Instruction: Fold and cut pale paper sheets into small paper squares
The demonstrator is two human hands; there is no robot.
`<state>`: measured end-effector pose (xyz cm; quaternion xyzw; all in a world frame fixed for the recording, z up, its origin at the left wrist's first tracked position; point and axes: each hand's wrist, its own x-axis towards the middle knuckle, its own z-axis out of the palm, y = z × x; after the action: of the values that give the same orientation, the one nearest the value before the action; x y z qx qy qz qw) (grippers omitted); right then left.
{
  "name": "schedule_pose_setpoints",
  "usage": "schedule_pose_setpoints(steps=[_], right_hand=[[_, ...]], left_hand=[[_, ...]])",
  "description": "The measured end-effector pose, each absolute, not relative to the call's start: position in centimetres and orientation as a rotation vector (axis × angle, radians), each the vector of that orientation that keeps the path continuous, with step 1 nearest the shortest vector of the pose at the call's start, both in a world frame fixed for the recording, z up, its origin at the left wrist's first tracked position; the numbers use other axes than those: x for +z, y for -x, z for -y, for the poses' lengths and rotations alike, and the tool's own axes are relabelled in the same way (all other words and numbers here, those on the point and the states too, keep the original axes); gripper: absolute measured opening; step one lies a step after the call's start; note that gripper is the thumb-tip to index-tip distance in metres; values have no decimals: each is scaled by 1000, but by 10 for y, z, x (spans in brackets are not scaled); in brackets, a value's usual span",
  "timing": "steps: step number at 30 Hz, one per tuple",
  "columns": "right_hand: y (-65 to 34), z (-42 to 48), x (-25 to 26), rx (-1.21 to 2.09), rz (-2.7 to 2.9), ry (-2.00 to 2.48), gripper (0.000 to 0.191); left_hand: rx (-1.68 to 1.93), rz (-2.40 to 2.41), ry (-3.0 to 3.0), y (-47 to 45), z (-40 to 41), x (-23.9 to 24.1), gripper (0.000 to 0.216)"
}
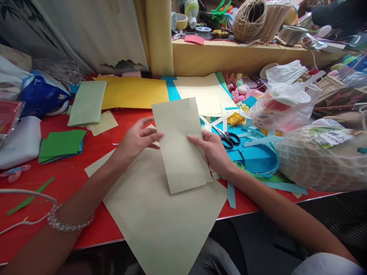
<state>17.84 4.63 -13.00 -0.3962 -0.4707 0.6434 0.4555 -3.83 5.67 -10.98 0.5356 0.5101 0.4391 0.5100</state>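
Note:
A pale cream-green rectangle of paper is held up, slightly tilted, with at least one more layer showing behind its lower right edge. My right hand pinches its right edge, thumb in front and fingers behind. At the left edge, my left hand has its thumb tip against the paper, and its other fingers are partly hidden behind. Below lies a large pale sheet of like colour, one corner hanging over the table's front edge. Scissors with black handles rest just beyond my right hand on blue paper scraps.
The red table carries green paper pieces, pale green sheets and yellow card. A netted bag and white plastic bag crowd the right. A white cable crosses near my left forearm. Twine sits on the ledge.

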Motion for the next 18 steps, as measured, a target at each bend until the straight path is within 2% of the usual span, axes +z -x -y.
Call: schedule_pose_setpoints(steps=[3,5,9,14,18], right_hand=[[-181,-49,-129,1565,1146,951,26],[-181,-50,-128,1590,1157,942,28],[-181,-49,-126,1624,1193,947,32],[-182,-49,-126,1590,1192,934,32],[-180,-49,-128,1583,1253,921,31]], left_hand=[[830,-1183,-1341,34,-52,-110,28],[861,-1206,-1356,33,-51,-110,19],[1019,-1247,-1305,34,-51,-110,18],[902,-1149,-1204,29,-46,-112,29],[926,-1198,-1191,27,-45,-114,21]])
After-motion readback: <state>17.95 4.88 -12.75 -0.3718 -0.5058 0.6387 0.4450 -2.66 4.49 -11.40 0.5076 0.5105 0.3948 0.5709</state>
